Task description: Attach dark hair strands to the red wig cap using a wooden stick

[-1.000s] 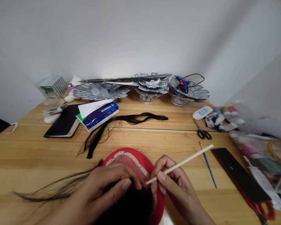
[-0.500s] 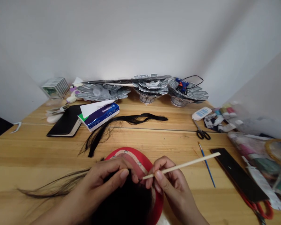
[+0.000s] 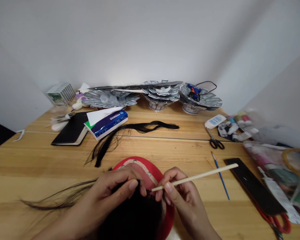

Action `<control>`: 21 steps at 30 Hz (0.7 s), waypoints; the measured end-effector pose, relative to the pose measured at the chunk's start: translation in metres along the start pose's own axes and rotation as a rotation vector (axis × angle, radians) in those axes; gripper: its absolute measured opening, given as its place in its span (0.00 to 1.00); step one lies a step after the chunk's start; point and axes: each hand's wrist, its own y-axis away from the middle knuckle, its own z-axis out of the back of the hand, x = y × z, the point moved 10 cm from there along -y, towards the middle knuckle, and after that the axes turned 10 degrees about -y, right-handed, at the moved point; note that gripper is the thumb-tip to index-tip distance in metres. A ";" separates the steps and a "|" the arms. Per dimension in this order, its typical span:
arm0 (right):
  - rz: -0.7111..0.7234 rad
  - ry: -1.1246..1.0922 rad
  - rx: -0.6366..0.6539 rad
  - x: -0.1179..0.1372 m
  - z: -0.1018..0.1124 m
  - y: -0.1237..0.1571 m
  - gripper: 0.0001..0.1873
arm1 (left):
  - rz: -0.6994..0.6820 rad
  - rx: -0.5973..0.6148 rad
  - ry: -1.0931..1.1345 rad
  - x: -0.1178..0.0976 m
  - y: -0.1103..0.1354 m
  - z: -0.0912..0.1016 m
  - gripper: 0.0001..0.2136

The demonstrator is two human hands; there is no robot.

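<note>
A wooden stick (image 3: 205,175) with a narrow tip, like a chopstick, is pinched in my right hand (image 3: 181,193). Its tip points left and meets the edge of the black hair (image 3: 132,216). That hair lies over a red rounded form (image 3: 140,160), which has a pale band with metal snaps and a pinkish inner patch. My left hand (image 3: 117,193) is closed at the hairline, thumb against fingers, just left of the stick's tip. Whatever sits between those fingers is too small to make out, perhaps a few strands. Loose strands (image 3: 57,200) trail out to the left.
Beyond the form lies a lock of black hair (image 3: 140,126), beside a tissue pack (image 3: 110,125) and a black notebook (image 3: 71,130). Scissors (image 3: 216,143), a blue paintbrush (image 3: 222,180) and a black slab (image 3: 255,186) are at right. Grey paper models (image 3: 157,96) line the wall.
The stick's far end has shifted slightly right and its tip slightly left. Both hands keep nearly the same place and grip.
</note>
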 end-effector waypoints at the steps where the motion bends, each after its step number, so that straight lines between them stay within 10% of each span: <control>1: 0.005 -0.011 -0.010 0.001 0.001 0.000 0.17 | -0.001 -0.008 -0.009 0.001 0.001 0.001 0.15; 21: -0.075 -0.183 -0.066 -0.007 0.000 -0.008 0.19 | -0.056 -0.029 -0.248 -0.008 0.001 0.004 0.11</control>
